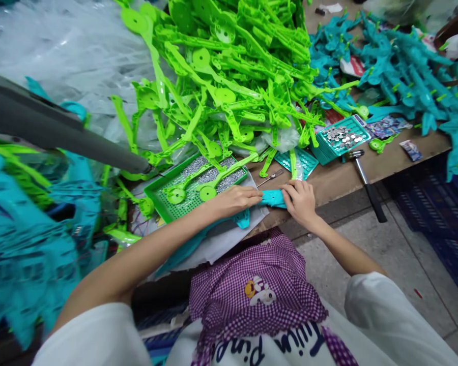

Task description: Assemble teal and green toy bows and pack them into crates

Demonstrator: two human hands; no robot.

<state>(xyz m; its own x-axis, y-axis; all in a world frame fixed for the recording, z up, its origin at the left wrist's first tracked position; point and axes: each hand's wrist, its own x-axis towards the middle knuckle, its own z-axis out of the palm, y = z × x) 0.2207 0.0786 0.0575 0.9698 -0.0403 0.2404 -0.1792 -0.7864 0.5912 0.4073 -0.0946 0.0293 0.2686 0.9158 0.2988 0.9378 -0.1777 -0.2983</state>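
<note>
A turquoise plastic part (pixel 274 198), long and hollow-looking, lies level at the table's front edge between my two hands. My left hand (pixel 241 199) grips its left portion with the fingers closed together over it. Around the right end wraps my right hand (pixel 301 202), fingers bent on the top face. A bright green plastic piece (pixel 293 163) touches or nearly touches the right fingertips. Left of the hands is a green perforated tray (pixel 164 209) with small metal screws (pixel 213 170) and two green arm-shaped parts (pixel 208 192) on it.
A big heap of green parts (pixel 229 76) fills the table's back. Turquoise parts are piled right (pixel 408 76) and left (pixel 23 244). A dark grey rod-like tool (pixel 68 127) crosses at left. A hammer (pixel 366 188) overhangs the edge near a turquoise tray of metal discs (pixel 343 137).
</note>
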